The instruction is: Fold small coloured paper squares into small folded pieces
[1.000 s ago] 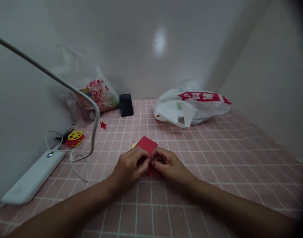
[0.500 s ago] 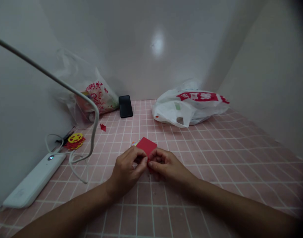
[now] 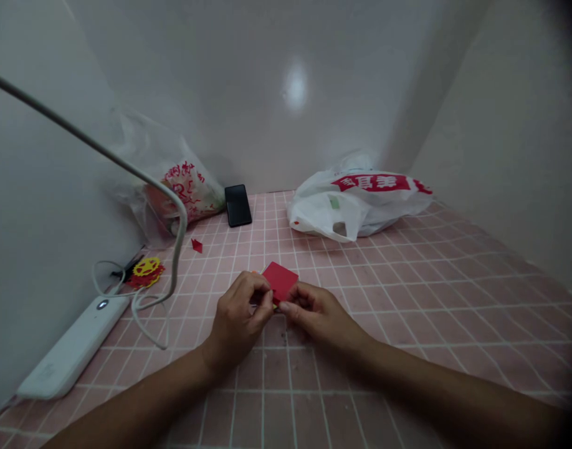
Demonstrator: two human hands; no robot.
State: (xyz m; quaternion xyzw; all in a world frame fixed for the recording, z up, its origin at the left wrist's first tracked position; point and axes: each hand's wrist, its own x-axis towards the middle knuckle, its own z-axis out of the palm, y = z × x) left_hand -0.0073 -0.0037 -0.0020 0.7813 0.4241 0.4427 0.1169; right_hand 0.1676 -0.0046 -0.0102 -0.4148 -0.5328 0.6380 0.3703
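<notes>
A red square of paper (image 3: 282, 278) lies on the pink tiled surface, with a pale and orange edge of something showing under its left corner. On its near side my left hand (image 3: 243, 313) is closed, thumb and forefinger pinched on a small folded piece of red paper (image 3: 275, 299). Facing it, my right hand (image 3: 318, 310) is closed too, its thumb and forefinger pinching the right side of that small piece. Fingers cover most of the piece, so its shape is hard to make out.
A small red paper shape (image 3: 197, 246) lies at left. Yellow and red cutouts (image 3: 146, 268) are stacked near a white power bank (image 3: 73, 349) with a cable (image 3: 176, 249). At the back stand a clear bag (image 3: 187, 187), a black phone (image 3: 238, 206) and a white bag (image 3: 356, 206).
The fingertips have drawn slightly apart, the left hand shifting a little left, so more of the small red piece shows. The whole view has shifted slightly.
</notes>
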